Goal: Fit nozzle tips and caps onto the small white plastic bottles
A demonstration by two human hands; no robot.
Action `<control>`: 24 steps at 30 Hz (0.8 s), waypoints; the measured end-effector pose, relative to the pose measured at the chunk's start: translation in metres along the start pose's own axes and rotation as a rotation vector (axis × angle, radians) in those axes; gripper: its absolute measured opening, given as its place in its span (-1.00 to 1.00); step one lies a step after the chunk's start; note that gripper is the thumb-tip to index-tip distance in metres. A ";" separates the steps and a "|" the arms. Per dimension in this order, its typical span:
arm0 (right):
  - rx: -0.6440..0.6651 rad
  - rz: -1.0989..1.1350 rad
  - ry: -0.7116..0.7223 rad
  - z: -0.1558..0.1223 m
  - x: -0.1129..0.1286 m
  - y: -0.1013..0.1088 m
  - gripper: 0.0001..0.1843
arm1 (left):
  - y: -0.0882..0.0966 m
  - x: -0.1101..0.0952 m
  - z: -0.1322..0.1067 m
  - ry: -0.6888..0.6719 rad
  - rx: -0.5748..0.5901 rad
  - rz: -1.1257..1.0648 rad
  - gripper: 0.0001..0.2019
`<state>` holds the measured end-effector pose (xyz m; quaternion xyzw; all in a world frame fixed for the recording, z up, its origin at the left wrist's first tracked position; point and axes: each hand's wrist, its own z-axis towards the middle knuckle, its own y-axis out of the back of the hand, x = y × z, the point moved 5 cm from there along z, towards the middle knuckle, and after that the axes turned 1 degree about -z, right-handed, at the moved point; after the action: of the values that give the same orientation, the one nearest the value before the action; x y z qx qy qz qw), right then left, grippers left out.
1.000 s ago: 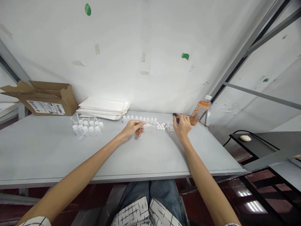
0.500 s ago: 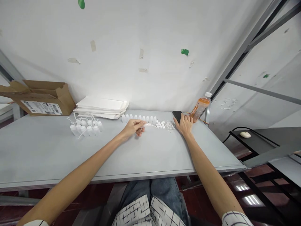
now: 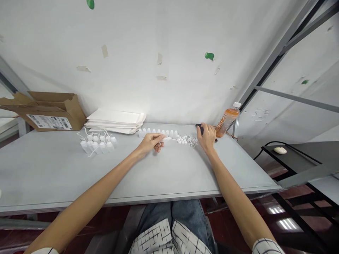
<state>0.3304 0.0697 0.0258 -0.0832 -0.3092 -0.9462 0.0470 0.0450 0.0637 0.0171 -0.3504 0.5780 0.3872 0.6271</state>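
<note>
With our left hand [image 3: 149,144] we pinch a thin white tube [image 3: 169,139] whose end reaches toward the small white caps [image 3: 181,140] lying between our hands, and our right hand [image 3: 207,138] closes on a black object [image 3: 200,128] just ahead of its fingers.

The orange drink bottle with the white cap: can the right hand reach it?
Probably yes. The right hand is right beside the clear plastic bottle of orange drink, and nothing big seems to stand between them. But that hand is holding a small black object, so it may need to put that down first.
</note>
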 end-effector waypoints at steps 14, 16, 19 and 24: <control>0.213 0.560 0.136 -0.017 0.136 0.009 -0.53 | 0.003 -0.012 -0.003 -0.053 -0.102 -0.006 -0.48; 0.287 0.599 0.106 -0.024 0.135 0.007 -0.50 | 0.001 -0.012 -0.004 -0.043 -0.104 0.001 -0.48; 0.391 0.670 0.027 -0.029 0.132 0.003 -0.45 | 0.000 -0.012 -0.005 -0.038 -0.107 0.005 -0.49; 0.557 0.866 -0.118 -0.032 0.133 -0.005 -0.38 | 0.003 -0.009 -0.004 -0.056 -0.123 0.000 -0.50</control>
<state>0.1947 0.0492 0.0223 -0.2411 -0.4888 -0.7153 0.4373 0.0408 0.0608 0.0261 -0.3772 0.5354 0.4314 0.6204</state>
